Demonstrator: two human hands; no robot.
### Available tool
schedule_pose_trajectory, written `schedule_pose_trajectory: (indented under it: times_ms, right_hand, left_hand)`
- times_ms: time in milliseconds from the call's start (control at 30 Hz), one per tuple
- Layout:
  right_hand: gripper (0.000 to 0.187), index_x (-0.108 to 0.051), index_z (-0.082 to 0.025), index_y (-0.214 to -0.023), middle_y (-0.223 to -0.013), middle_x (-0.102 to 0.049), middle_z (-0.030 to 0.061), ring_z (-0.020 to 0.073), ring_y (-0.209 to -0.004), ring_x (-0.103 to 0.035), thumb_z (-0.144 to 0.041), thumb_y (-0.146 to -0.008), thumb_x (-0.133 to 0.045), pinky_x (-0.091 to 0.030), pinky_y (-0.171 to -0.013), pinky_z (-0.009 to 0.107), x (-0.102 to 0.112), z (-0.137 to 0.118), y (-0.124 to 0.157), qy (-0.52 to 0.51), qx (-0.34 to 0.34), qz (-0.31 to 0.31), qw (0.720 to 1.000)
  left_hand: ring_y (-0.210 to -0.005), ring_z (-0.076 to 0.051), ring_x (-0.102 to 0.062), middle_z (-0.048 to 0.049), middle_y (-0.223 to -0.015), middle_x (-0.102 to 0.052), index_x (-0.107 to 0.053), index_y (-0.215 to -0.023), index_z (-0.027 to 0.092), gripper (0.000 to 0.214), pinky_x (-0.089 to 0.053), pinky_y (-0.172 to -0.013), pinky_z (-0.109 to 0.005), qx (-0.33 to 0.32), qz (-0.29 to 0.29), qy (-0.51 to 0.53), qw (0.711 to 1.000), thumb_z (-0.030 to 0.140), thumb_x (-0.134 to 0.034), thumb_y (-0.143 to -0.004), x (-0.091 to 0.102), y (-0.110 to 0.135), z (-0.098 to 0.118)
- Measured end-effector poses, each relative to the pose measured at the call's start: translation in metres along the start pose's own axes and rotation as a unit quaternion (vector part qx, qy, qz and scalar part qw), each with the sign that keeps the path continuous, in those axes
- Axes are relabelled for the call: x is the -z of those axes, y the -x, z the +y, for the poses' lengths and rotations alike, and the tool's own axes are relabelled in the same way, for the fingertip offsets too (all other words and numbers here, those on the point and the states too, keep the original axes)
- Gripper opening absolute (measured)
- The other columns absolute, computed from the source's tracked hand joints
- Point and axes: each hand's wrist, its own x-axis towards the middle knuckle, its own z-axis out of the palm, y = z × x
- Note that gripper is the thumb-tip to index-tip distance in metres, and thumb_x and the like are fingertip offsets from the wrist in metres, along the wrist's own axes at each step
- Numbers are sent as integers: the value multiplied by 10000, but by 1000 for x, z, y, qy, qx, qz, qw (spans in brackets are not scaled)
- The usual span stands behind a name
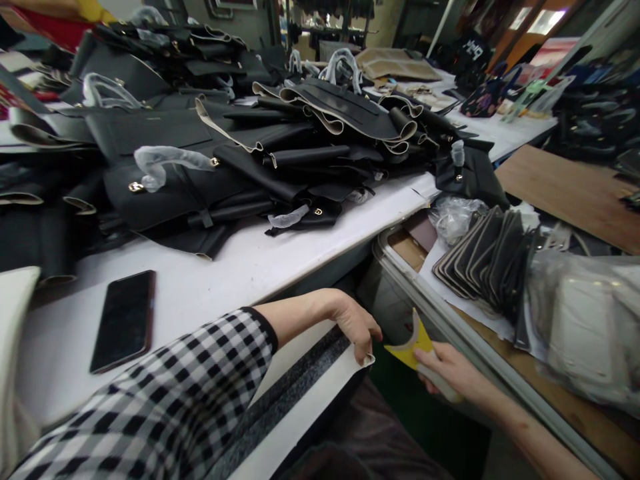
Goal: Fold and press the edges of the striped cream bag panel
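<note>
My left hand (354, 325), below a black-and-white checked sleeve, curls its fingers over the far end of a white panel (320, 395) with a dark speckled band along it. The panel slants across my lap, partly hidden by my left forearm. To the right, my right hand (447, 370) is closed around a yellow piece (413, 343) with a deeply curved, two-pointed end and a pale lower part; its exact kind is unclear. The pointed end faces my left hand, a small gap apart from it.
Black bag pieces (280, 147) with plastic-wrapped handles heap over the white table (240, 270). A phone (125, 320) lies near its front edge. At right, a metal-rimmed bench (425, 300) bears a stack of dark rounded panels (483, 257) and plastic-wrapped pieces (585, 327).
</note>
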Motion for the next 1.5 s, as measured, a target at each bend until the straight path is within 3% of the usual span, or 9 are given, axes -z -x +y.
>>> schedule_pose_trajectory:
  times_ms: [100,167,300,533,667,967,1233,1400,1500]
  right_hand:
    - [475,-563,-139,-963,-653,-632,4,113,-460,-576,-606,-876,-570,-453,-407,184,13,-27,32,32,-39,-173,984]
    - [444,-565,-161,-1046,-635,-600,-35,90,-434,-535,-575,-887,-584,-434,-366,156,4,-45,38,67,-37,-219,973]
    - [444,-576,-165,-966,-576,-549,-51,73,-369,-469,-600,-925,-498,-342,-283,130,-20,-64,22,130,-13,-199,971]
    - [503,-564,-162,-923,-534,-569,-39,87,-338,-482,-649,-930,-437,-337,-265,135,-32,-67,10,119,-15,-190,974]
    - [474,-566,-166,-918,-523,-564,-45,80,-330,-465,-621,-944,-435,-338,-267,130,-38,-67,12,99,-17,-188,977]
    - [444,-563,-172,-920,-496,-563,-31,85,-333,-462,-597,-945,-436,-372,-281,129,-56,-71,14,59,-79,-167,981]
    - [525,-592,-155,-860,-467,-562,-7,96,-309,-465,-662,-904,-463,-372,-274,141,-71,-62,13,-28,-92,-167,981]
    - [567,-578,-148,-819,-435,-548,-4,99,-284,-452,-700,-884,-467,-342,-258,141,-86,-55,15,-87,-94,-137,982]
    - [574,-585,-147,-820,-436,-552,-3,99,-282,-450,-703,-886,-462,-336,-257,142,-91,-53,16,-106,-92,-128,982]
  left_hand:
    - [-1211,-256,-564,-151,-1285,-620,-134,-1492,-57,1067,-441,-1018,-311,-4,-59,29,998,266,-695,-643,2,-3,-6]
    - [-1220,-272,-557,-163,-1282,-619,-187,-1477,-65,1053,-460,-995,-299,-9,-65,30,997,273,-718,-632,3,-5,-8]
    - [-1247,-287,-535,-182,-1344,-566,-323,-1442,-34,919,-454,-1010,-301,0,-43,-19,999,269,-704,-663,5,-5,-7]
    - [-1298,-295,-485,-211,-1408,-492,-285,-1464,-47,890,-406,-1065,-321,2,-32,-75,997,383,-642,-771,8,-2,-2]
    - [-1299,-289,-487,-218,-1413,-486,-296,-1462,-44,838,-396,-1074,-335,3,-30,-82,996,360,-621,-804,8,3,1]
    - [-1171,-327,-585,-132,-1217,-660,-578,-1297,70,760,-474,-976,-353,-25,41,-50,998,346,-760,-612,8,4,-5]
    - [-1207,-305,-560,-139,-1268,-630,-561,-1315,54,772,-442,-1004,-311,-41,25,-79,996,362,-742,-632,10,0,-13]
    - [-1195,-285,-575,-72,-1249,-654,-599,-1291,141,729,-449,-1007,-314,-42,17,-66,997,263,-762,-591,13,-4,-16]
    - [-1200,-287,-572,-128,-1305,-612,-525,-1353,49,806,-444,-1009,-297,-51,-3,-76,996,234,-753,-603,15,-5,-16]
